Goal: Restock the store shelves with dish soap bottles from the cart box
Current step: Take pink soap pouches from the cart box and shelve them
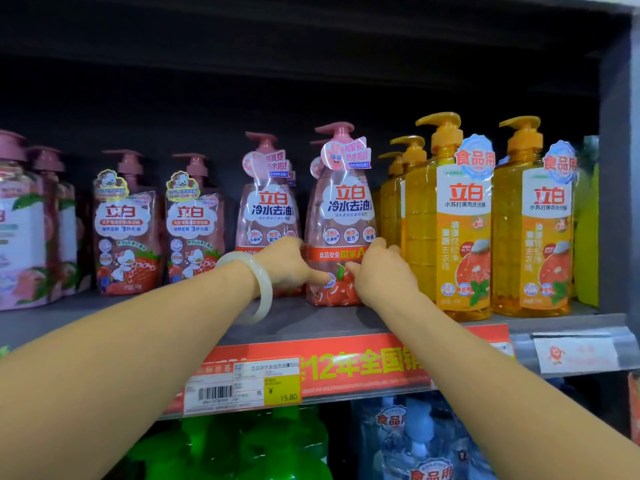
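Note:
A pink pump bottle of dish soap (pixel 341 216) with a red band stands upright on the grey shelf (pixel 298 323), near its front edge. My left hand (pixel 291 265), a pale bangle on its wrist, grips the bottle's lower left side, thumb across the front. My right hand (pixel 381 271) grips its lower right side, fingers curled behind it. A matching pink bottle (pixel 268 202) stands just to the left, partly behind my left hand.
Orange pump bottles (pixel 450 216) crowd the right, almost touching my right hand. Strawberry-label pink bottles (pixel 126 223) line the left. A red price strip (pixel 311 368) runs along the shelf edge. Green bottles (pixel 249 445) and blue bottles (pixel 415 441) fill the shelf below.

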### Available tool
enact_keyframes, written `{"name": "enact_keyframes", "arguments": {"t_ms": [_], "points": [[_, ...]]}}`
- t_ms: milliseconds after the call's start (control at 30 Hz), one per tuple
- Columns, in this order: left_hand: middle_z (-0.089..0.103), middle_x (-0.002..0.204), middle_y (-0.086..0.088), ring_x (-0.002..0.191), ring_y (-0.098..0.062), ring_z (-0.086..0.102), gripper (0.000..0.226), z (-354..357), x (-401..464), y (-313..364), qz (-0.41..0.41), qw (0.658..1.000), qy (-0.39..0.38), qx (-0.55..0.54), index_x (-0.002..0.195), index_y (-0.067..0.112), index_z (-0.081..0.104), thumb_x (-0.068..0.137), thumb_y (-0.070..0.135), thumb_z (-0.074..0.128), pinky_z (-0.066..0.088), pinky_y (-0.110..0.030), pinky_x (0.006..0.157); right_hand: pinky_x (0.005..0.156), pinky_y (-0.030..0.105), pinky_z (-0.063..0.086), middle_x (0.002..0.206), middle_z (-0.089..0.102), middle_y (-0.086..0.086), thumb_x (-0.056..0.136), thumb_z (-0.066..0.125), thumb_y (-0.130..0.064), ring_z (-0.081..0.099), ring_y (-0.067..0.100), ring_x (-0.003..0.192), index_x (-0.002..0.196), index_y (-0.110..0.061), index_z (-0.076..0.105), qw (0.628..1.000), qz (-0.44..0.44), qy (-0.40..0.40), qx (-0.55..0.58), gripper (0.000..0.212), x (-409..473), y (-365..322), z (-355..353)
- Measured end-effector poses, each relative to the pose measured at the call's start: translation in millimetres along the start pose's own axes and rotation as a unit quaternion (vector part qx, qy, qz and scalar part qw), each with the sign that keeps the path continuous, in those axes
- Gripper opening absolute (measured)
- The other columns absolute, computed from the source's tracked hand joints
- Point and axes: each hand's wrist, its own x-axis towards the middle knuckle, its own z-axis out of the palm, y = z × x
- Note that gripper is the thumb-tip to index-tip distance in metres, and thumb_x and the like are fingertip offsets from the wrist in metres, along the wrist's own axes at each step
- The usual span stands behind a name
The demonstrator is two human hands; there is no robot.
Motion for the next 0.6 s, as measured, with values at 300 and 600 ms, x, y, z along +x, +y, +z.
{"name": "enact_keyframes", "arguments": {"t_ms": [300,600], "points": [[0.061,0.112,-0.011,0.096,-0.023,0.056,0.04,-44.0,-52.5,-0.2,0.017,0.979,0.039,0.197,0.111,0.01,0.057,0.082,0.034,0.069,0.046,-0.034,0.089,0.094,0.043,0.043,0.132,0.042,0.018,0.087,0.06,-0.042,0.048,0.036,0.121,0.131,-0.005,0.038,0.991,-0.094,0.009,-0.095,0.062,-24.6,-22.2,-30.4],[0.059,0.124,-0.012,0.113,-0.031,0.054,0.059,-155.2,-181.4,-79.3,-0.027,0.937,0.09,0.338,0.125,0.007,0.053,0.082,0.045,0.065,0.044,-0.034,0.093,0.096,0.039,0.038,0.13,0.044,0.021,0.082,0.064,-0.046,0.045,0.037,0.12,0.128,-0.005,0.042,0.931,-0.34,-0.117,-0.058,0.065,-127.8,-183.0,-3.0]]}}
